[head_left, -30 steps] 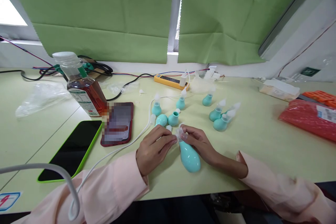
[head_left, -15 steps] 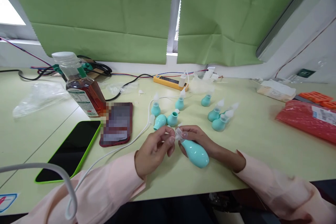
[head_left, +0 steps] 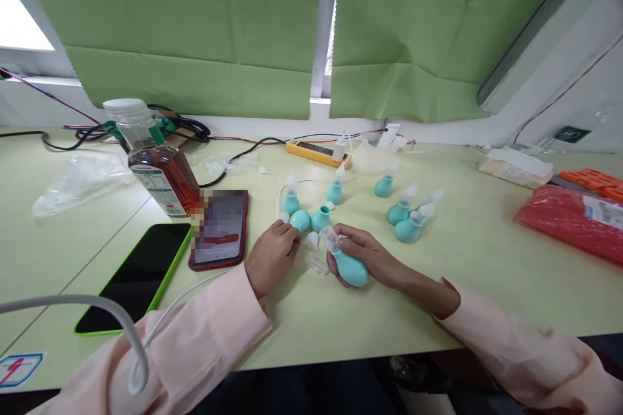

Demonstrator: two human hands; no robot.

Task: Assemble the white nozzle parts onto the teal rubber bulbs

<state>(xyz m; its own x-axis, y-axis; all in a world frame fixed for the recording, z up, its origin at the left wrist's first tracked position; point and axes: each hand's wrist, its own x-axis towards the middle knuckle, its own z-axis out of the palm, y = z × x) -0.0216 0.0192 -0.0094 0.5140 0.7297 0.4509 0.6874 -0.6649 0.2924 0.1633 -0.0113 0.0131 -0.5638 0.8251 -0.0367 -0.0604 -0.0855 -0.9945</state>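
My right hand [head_left: 363,256] is wrapped round a teal bulb [head_left: 351,270] with a clear collar at its neck, tilted up to the left. My left hand [head_left: 273,253] is closed beside a teal bulb lying on its side [head_left: 300,221]; what its fingertips hold, if anything, is hidden. An upright open-necked bulb [head_left: 320,219] stands between the hands, farther back. Clear plastic pieces [head_left: 317,264] and a small white tip [head_left: 314,240] lie between my hands. Behind stand bulbs with clear pointed tips, one [head_left: 291,201] at the left and several at the right, including one in front [head_left: 407,229].
At the left are a bottle of amber liquid [head_left: 163,178], a green-edged phone [head_left: 139,275], a red-cased phone [head_left: 221,233] and a white cable. A yellow power strip [head_left: 314,152] lies at the back. A red package [head_left: 572,224] and a white box [head_left: 516,167] are at the right.
My left hand has moved left and back from the collar to the lying bulb. The held bulb has shifted left and tilted more upright. Clear pieces now show on the table between my hands.
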